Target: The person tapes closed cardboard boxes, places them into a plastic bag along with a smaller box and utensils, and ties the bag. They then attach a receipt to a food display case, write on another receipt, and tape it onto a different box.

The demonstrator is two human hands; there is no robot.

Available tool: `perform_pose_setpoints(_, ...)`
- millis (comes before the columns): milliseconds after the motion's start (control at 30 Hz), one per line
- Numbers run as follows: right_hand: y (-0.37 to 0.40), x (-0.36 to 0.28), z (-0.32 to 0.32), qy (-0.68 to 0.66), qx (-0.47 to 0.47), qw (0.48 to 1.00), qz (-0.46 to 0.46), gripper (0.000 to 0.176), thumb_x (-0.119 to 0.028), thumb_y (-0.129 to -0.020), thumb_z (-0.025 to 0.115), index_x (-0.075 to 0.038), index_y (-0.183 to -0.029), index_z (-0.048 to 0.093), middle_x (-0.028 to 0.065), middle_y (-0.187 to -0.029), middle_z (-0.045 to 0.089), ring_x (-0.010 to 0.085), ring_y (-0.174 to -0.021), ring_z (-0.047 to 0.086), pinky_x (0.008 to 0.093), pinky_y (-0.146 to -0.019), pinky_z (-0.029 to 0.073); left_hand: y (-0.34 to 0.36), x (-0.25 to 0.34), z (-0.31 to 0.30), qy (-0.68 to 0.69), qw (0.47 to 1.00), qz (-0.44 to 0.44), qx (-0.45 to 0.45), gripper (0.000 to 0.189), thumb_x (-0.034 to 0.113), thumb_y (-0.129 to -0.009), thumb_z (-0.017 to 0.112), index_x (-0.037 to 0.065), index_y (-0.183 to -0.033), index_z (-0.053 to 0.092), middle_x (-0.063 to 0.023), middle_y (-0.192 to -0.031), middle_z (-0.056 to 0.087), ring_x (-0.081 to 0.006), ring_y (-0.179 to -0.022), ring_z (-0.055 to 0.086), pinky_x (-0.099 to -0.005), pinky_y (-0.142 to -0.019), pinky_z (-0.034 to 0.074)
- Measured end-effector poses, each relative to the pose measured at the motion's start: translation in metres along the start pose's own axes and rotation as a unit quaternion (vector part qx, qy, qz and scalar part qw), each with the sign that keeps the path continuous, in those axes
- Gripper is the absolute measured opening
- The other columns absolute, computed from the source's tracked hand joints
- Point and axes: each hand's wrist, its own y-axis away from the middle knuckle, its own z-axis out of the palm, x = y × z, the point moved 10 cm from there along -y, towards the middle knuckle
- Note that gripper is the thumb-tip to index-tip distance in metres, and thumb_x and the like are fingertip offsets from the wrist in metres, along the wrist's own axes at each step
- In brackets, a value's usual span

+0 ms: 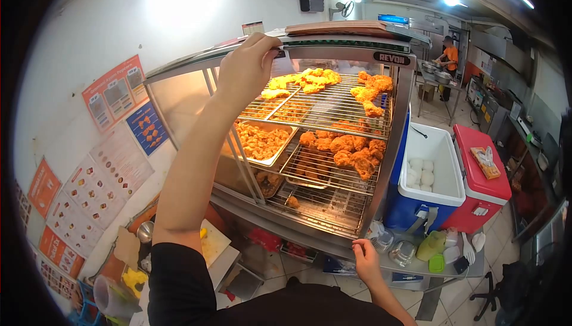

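A heated display cabinet point(391, 174) with fried chicken stands before me, its right front section uncovered. My left hand point(253, 61) is raised to its top edge, fingers curled over the rail and thumb beneath, next to a small dark piece. Low down, my right hand point(365, 260) has its fingers bent against the cabinet's lower front right corner; what they hold, if anything, is hidden. Fried chicken pieces point(320, 80) lie on the upper wire rack point(333, 111). Below are a tray of small fried bites point(260, 141) and more fried chicken point(351, 147). A lone crumb-coated piece point(292, 201) sits on the bottom rack.
Right of the cabinet, an open blue cooler point(426, 210) holds round white bundles beside a red cooler lid point(484, 183). Containers, including a green-lidded bottle point(430, 245), crowd the shelf below. A person in orange point(450, 58) works at the back. Posters point(116, 90) cover the left wall.
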Motion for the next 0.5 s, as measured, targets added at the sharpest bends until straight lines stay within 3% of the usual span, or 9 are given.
perform_pose_setpoints(300,-0.004,-0.008,0.008,0.008,-0.014,1.000,-0.013,0.019,-0.014,-0.105,0.059,0.001,-0.113,0.067,0.0099,-0.100,0.066,0.0161,-0.086,0.061,0.0311,-0.079,0.050,0.009,0.010,-0.003,-0.037,0.998,-0.042,-0.014,0.016,0.020,-0.100,0.065,0.012,-0.113,0.071,-0.0066,-0.112,0.071,-0.0330,-0.093,0.072,-0.0420,-0.078,0.057)
perform_pose_setpoints(500,-0.003,-0.013,0.011,0.016,-0.022,1.000,-0.003,0.018,-0.014,-0.105,0.059,0.001,-0.113,0.067,0.0084,-0.097,0.064,0.0138,-0.082,0.059,0.0300,-0.075,0.049,0.005,0.011,-0.004,-0.011,1.000,-0.018,-0.003,0.020,0.019,-0.103,0.058,0.013,-0.116,0.071,-0.0069,-0.112,0.070,-0.0338,-0.095,0.072,-0.0425,-0.079,0.057)
